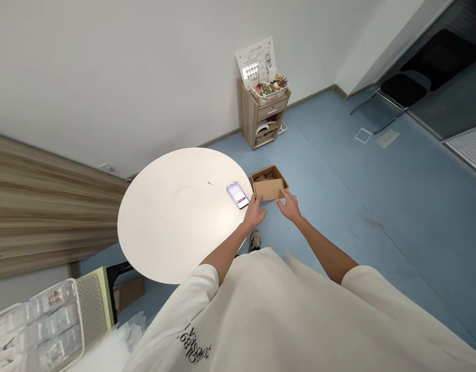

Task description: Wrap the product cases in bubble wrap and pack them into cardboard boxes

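Observation:
An open brown cardboard box point(269, 186) is held out in front of me, just past the right edge of a round white table point(175, 217). My left hand point(255, 210) grips its near left corner. My right hand point(289, 204) holds its near right corner, fingers curled on the cardboard. Brown contents show inside the box. A phone point(240, 197) lies on the table's edge, right beside my left hand.
A small wooden cabinet point(263, 111) with a basket of items and a white card stands at the far wall. A black chair point(404, 88) is at the right. Clear plastic organisers point(40, 320) sit at lower left. Blue floor point(357, 196) spreads to the right.

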Demonstrator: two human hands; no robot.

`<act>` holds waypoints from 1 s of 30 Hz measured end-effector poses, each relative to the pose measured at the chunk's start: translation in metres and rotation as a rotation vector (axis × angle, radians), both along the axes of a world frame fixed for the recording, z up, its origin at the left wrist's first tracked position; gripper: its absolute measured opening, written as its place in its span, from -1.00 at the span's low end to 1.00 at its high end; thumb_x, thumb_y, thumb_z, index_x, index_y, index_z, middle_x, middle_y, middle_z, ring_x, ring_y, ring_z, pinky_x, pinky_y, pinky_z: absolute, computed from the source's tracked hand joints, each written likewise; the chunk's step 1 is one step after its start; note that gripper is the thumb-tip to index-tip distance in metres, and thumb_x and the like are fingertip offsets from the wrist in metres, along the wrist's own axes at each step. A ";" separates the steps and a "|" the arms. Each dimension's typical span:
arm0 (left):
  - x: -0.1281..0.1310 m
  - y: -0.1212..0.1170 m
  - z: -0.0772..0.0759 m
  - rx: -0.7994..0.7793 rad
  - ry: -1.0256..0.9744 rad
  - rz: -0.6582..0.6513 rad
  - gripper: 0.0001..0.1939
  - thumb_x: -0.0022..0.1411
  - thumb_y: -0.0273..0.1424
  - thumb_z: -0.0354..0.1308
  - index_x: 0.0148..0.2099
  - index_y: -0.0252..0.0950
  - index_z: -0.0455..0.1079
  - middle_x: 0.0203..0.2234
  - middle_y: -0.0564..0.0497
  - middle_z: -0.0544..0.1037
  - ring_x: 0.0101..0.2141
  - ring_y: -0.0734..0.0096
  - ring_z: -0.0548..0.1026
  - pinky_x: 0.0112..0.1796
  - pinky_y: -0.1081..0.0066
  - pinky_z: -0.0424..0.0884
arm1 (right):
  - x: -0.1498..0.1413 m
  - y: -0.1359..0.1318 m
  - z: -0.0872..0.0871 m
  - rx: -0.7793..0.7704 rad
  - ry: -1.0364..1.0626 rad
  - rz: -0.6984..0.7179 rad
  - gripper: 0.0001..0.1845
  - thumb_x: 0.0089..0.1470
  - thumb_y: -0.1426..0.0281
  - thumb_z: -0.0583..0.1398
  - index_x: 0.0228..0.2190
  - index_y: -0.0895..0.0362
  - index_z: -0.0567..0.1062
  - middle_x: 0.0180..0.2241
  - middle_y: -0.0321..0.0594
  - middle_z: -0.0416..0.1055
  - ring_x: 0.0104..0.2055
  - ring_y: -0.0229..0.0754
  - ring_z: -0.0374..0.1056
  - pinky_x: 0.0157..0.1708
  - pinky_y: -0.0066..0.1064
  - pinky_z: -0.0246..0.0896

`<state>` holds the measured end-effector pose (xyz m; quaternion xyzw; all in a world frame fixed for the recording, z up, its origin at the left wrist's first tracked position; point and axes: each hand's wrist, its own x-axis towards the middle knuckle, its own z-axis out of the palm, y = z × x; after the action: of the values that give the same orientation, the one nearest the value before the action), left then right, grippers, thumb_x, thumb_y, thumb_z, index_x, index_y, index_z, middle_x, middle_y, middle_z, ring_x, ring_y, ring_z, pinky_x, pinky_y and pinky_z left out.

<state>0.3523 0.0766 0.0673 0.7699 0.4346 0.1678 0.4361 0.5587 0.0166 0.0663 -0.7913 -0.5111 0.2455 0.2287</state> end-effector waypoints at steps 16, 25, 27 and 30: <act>0.013 0.017 -0.015 0.010 0.098 0.040 -0.38 0.31 -0.36 0.05 0.38 -0.29 0.07 0.41 -0.26 0.00 0.39 -0.07 0.01 0.31 -0.11 0.09 | 0.025 0.017 -0.022 -0.089 0.142 0.055 -0.43 0.23 0.14 0.06 0.22 0.01 0.35 0.26 -0.06 0.22 0.28 0.15 0.17 0.23 0.04 0.16; -0.009 0.005 -0.003 0.022 0.138 0.081 -0.41 0.31 -0.38 0.04 0.36 -0.26 0.11 0.38 -0.28 0.08 0.38 -0.05 0.03 0.27 -0.12 0.14 | -0.003 0.026 -0.025 -0.066 0.188 0.156 -0.45 0.25 0.15 0.04 0.19 0.05 0.38 0.27 -0.05 0.22 0.31 0.12 0.12 0.26 0.02 0.12; -0.022 -0.001 -0.002 0.039 0.139 0.105 -0.41 0.31 -0.39 0.02 0.37 -0.27 0.11 0.37 -0.28 0.09 0.38 -0.03 0.04 0.27 -0.10 0.13 | -0.014 0.027 -0.025 -0.065 0.193 0.194 -0.45 0.25 0.15 0.03 0.19 0.07 0.38 0.27 -0.04 0.20 0.33 0.12 0.10 0.27 0.02 0.11; -0.044 -0.009 0.000 0.064 0.146 0.146 -0.40 0.32 -0.41 0.00 0.38 -0.25 0.08 0.36 -0.25 0.12 0.38 -0.01 0.04 0.27 -0.11 0.12 | -0.033 0.031 -0.023 -0.072 0.200 0.251 -0.46 0.26 0.16 0.03 0.19 0.07 0.38 0.29 -0.04 0.18 0.34 0.11 0.09 0.26 0.00 0.13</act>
<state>0.3083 0.0680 0.0676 0.7601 0.5144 0.1563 0.3649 0.5255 0.0478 0.0433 -0.7006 -0.5714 0.3679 0.2176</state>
